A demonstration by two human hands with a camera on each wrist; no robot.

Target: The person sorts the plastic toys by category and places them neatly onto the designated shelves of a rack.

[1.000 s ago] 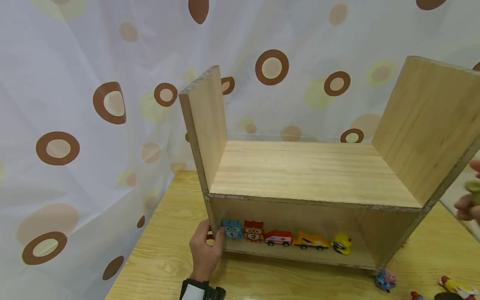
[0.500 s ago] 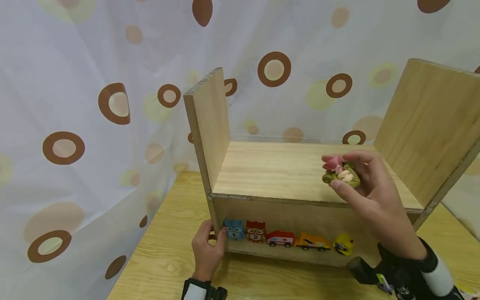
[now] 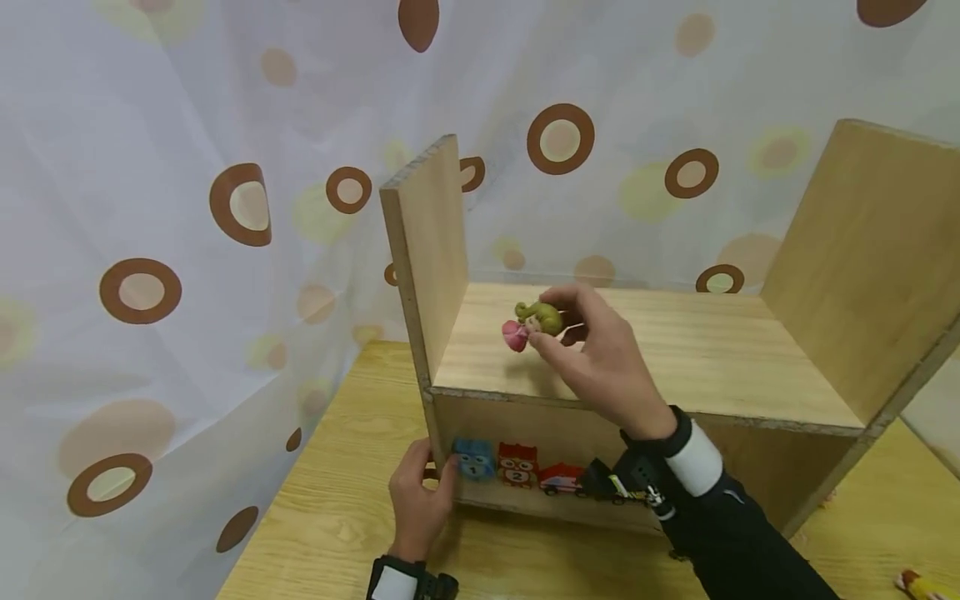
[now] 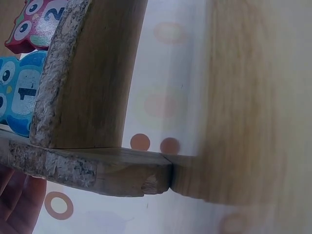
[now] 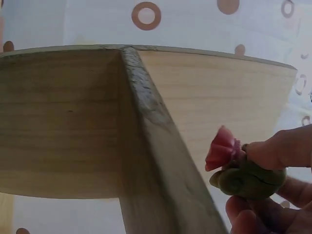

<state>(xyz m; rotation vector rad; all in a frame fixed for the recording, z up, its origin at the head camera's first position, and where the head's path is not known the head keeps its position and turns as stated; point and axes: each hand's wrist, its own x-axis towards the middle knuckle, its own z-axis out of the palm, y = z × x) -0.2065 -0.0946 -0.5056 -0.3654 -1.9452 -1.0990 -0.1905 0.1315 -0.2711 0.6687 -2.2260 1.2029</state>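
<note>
My right hand [image 3: 611, 358] pinches a small doll figurine [image 3: 543, 318] with olive-green hair and a pink skirt between thumb and fingers. It is over the left half of the upper board of a wooden shelf [image 3: 705, 342]. In the right wrist view the skirt of the doll points left, towards the shelf's side. My left hand [image 3: 420, 504] grips the shelf's lower left side panel, thumb on the inner side. Beside that thumb stands a blue owl block marked 1 [image 3: 474, 460], then a red owl block marked 2 [image 3: 517, 465].
Right of the owls, a red and white toy ambulance [image 3: 561, 478] stands in the lower compartment, and my right wrist hides the toys past it. A yellow and red toy [image 3: 918, 585] lies on the table [image 3: 330, 467] at lower right. Tall side panels [image 3: 862, 267] flank the upper board.
My right hand came in from the right edge with the doll figurine and moved left across the upper board. The left hand stays on the side panel.
</note>
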